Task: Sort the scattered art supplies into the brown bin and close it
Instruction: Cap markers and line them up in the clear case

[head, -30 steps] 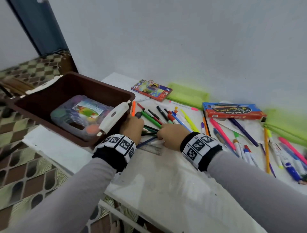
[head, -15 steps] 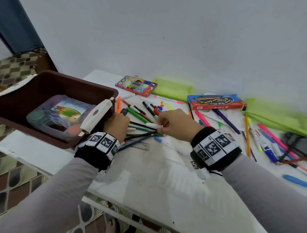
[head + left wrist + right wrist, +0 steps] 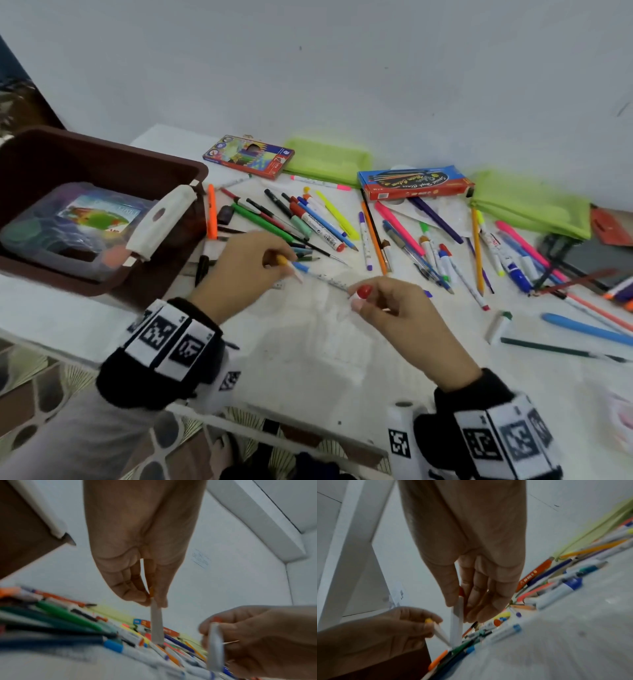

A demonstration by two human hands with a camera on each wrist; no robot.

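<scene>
The brown bin (image 3: 102,161) stands open at the table's left, with a clear plastic case (image 3: 68,226) inside and a white latch (image 3: 161,222) on its near wall. Just right of the bin, my left hand (image 3: 284,263) pinches a white marker with a yellow-orange end (image 3: 156,622). My right hand (image 3: 358,298) is a little to its right and pinches a white marker with a red end (image 3: 458,622). Both hands hover above the table, apart from each other. Several loose markers and pencils (image 3: 308,222) lie behind them.
A coloured-pencil box (image 3: 248,156), a blue and red box (image 3: 414,181) and two green pouches (image 3: 329,161) (image 3: 527,205) line the wall. More pens (image 3: 507,253) spread to the right. A clear ruler (image 3: 329,279) lies between my hands. The table's front edge is near my wrists.
Both hands have come off the pen pile and drawn apart, each now holding its own marker. The right hand moved right and toward me. The view has swung right.
</scene>
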